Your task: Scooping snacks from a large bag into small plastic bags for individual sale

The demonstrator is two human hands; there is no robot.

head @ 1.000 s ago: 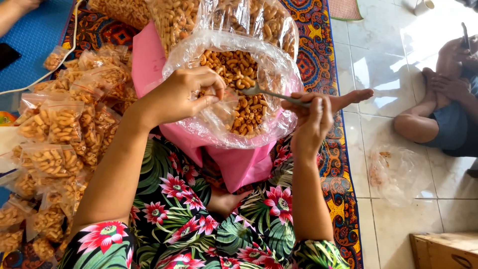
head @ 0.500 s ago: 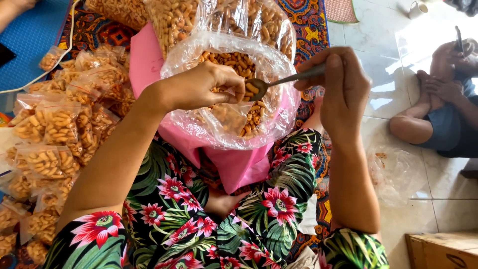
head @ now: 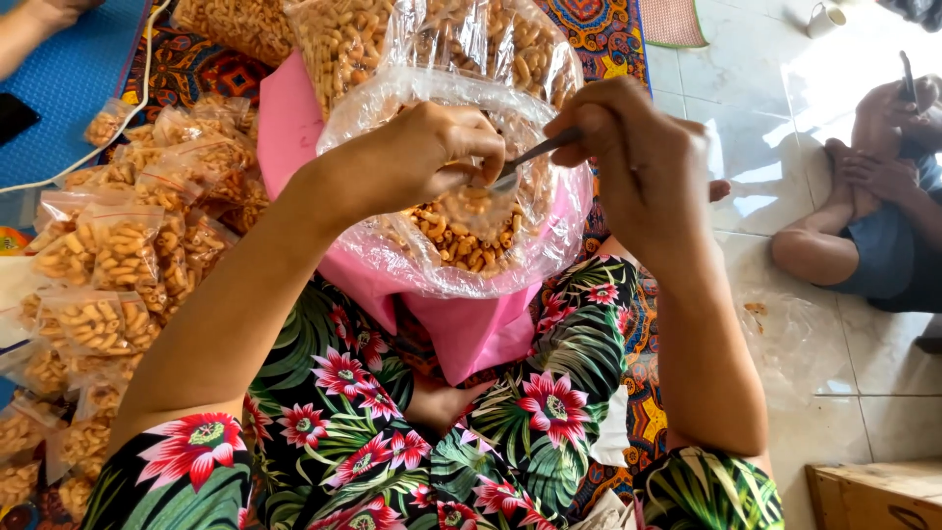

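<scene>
Clear plastic small bag (head: 478,201), frame centre, is held open by the left hand (head: 432,157), pinched shut on its rim. Right hand (head: 638,162) grips a metal spoon (head: 520,167) tipping golden curled snacks in. Bag partly filled. Filled packets (head: 108,255) are piled at left; the bulk bag (head: 451,245) remains well stocked.

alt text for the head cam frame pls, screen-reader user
A seated person's right hand tips a metal spoon toward a small clear plastic bag held by the left hand, above a large clear bag of golden curled snacks on a pink cloth. Small filled snack packets lie piled to the left; another person sits on the white tiled floor.
</scene>
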